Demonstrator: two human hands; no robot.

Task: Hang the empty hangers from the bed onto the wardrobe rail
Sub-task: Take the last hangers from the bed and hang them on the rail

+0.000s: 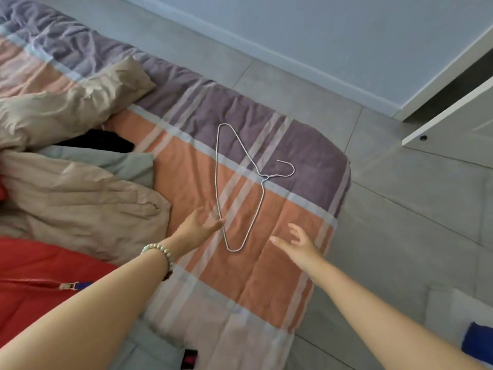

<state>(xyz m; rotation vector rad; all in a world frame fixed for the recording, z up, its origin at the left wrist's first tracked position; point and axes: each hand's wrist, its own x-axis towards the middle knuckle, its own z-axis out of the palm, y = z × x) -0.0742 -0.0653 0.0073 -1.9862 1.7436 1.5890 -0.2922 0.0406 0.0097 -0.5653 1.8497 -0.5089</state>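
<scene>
Far left, near: a red garment [40, 276] with a zip, and beyond it crumpled beige clothes [80, 204] heaped on the bed [266, 276]. Something black shows between the beige folds; what it is cannot be told.

Left hand [198, 225], bead bracelet [157, 252] at the wrist: fingers straight and relaxed, gripping nothing. The fingertips lie at the long straight bar of the wire hanger [264, 178], towards its near corner. They are blurred, so whether they touch the wire or sit just short of it cannot be told.

The hanger lies flat on the striped cover, near the bed's right edge, with its hook pointing right towards the floor [400, 209].

Right hand [296, 241]: fingers spread, empty, over the cover just right of the hanger's near corner and apart from it.

Step in hand, as judged: picking the hanger up. The wire is thin and flat on soft cloth, so a pinch from above would likely catch fabric too. It would be better to press the cover down beside the bar, slip a finger under and curl round it. Taking it at the neck under the hook would leave the hook free and pointing up for the rail. One hand should do, and the other can steady the cover.

Far right: only a white wardrobe door [453, 124] edge and a dark gap behind it. The rail is out of view. Whether more hangers lie under the clothes cannot be seen. A blue thing [477, 340] at the lower right is cut off by the frame.
</scene>
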